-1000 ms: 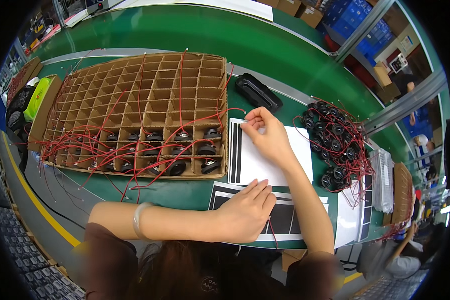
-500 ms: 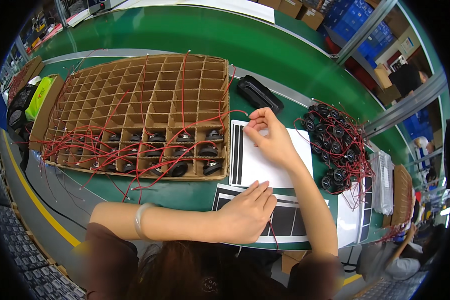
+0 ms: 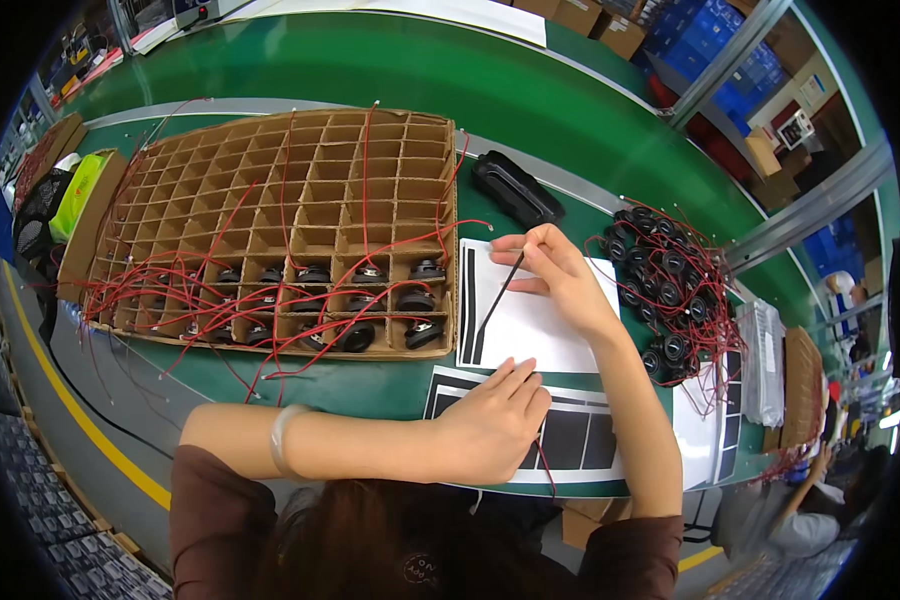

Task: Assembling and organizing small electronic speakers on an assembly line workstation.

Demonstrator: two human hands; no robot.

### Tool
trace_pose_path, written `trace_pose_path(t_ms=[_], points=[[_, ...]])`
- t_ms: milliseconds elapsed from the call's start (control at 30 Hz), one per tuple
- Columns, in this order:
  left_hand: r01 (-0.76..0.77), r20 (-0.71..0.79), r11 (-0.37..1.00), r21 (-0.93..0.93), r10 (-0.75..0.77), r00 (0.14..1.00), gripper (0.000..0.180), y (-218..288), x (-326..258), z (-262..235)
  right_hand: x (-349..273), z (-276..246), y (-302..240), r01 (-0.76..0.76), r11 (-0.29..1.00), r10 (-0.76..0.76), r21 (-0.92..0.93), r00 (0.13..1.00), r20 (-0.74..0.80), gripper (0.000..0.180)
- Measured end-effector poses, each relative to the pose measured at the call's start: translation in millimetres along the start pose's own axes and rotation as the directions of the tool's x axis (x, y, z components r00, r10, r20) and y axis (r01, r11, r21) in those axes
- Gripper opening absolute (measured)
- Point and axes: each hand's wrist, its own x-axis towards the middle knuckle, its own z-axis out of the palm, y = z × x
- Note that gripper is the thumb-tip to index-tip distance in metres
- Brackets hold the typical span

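table (image 3: 390,70): green, carries everything
grid (image 3: 280,215): cardboard, left of sheet; near rows hold speakers with red wires
speakers (image 3: 665,290): black pile, just right of sheet
sheet (image 3: 540,330): white backing, black strips along its left edge
left hand (image 3: 490,430): flat, fingers spread, grips nothing; presses a second sheet near side of sheet
right hand (image 3: 555,275): on sheet's top edge, pinching strip
strip (image 3: 498,292): black, peeling up off sheet
step: peeling, likely partway
next: needs a steady pull; left hand holding paper down
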Motion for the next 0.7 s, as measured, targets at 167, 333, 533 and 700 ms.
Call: trace_pose_path(t_ms=[167,333,533,700], points=[[0.015,-0.011,0.999,-0.031,-0.015,1.0,0.035,-3,1,0,-11,-7,-22,0.084,0.996,-0.084,-0.017,0.996,-0.032,0.013],[0.003,-0.009,0.999,-0.042,-0.003,1.0,0.033,1,1,-3,-44,-34,-71,0.418,0.881,-0.463,-0.222,0.858,-0.221,0.01],[0.062,-0.128,0.977,-0.205,-0.09,0.988,0.035,-4,6,-10,-107,-44,-114,0.363,0.624,-0.561,-0.692,0.824,-0.074,0.018],[-0.148,-0.217,0.892,-0.428,0.057,0.974,0.031,-2,24,-41,-148,-35,-129,0.3,0.359,-0.537,-0.884,0.841,0.067,0.019]])
